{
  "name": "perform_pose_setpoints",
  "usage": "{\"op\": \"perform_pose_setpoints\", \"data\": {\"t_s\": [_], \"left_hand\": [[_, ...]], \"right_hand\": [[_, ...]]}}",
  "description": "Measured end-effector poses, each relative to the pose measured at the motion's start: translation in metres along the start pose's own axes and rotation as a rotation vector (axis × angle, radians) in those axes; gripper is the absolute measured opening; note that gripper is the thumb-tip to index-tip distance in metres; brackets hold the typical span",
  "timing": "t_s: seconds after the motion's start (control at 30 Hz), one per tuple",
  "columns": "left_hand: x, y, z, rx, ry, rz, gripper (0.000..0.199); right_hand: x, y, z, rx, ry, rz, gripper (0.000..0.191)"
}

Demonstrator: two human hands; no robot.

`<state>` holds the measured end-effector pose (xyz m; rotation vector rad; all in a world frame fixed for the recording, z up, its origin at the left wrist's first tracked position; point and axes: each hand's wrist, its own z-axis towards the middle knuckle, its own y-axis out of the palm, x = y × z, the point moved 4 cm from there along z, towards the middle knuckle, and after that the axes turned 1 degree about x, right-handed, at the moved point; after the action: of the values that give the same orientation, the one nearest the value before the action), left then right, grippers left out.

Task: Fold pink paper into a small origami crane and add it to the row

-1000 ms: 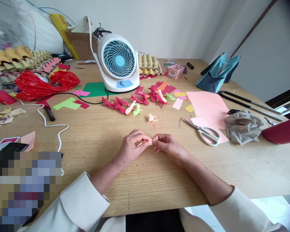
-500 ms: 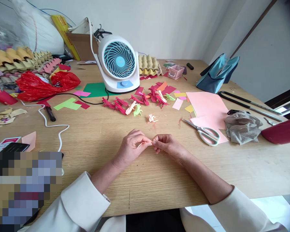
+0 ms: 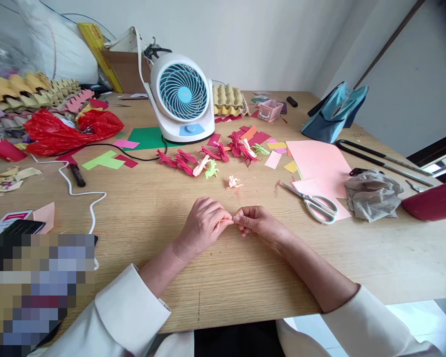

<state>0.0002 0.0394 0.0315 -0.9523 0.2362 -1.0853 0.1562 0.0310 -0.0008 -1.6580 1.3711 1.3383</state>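
Left-hand fingers had curled over further since the earlier frame, hiding more of the paper, while the right hand (image 3: 258, 222) had hardly shifted. Both hands were closed in a pinch on the same small piece of pale paper (image 3: 218, 226), just above the counter (image 3: 193, 297) and in front of the person; the left hand (image 3: 204, 223) gripped its body and the right fingertips its tip, probably because something so slight needed steadying from 2 sides. How it was folded could not be told. Beyond the hands, 1 pale folded shape (image 3: 233, 182) sat apart from the row of red, pink and green folded shapes (image 3: 185, 163), perhaps set down there within easy reach. To the right, the scissors (image 3: 306, 197) lay partly over pink sheets (image 3: 315, 158), handles toward the person, which likely made them handy to pick up.
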Motion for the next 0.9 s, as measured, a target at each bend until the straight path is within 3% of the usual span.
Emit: {"op": "perform_pose_setpoints", "data": {"t_s": [0.17,0.43,0.67,0.9], "left_hand": [[0.0,0.001,0.0,-0.025,-0.013,0.017,0.02],[-0.005,-0.001,-0.002,0.048,-0.114,-0.073,0.017],[-0.003,-0.003,-0.003,0.093,-0.171,-0.132,0.016],[-0.001,-0.001,-0.005,0.083,-0.164,-0.137,0.012]], "right_hand": [[0.003,-0.003,0.002,0.006,-0.028,-0.023,0.044],[0.0,-0.002,0.001,0.06,-0.367,-0.179,0.026],[-0.01,0.003,-0.008,0.185,-0.537,-0.483,0.008],[-0.014,0.006,-0.012,0.195,-0.698,-0.625,0.008]]}}
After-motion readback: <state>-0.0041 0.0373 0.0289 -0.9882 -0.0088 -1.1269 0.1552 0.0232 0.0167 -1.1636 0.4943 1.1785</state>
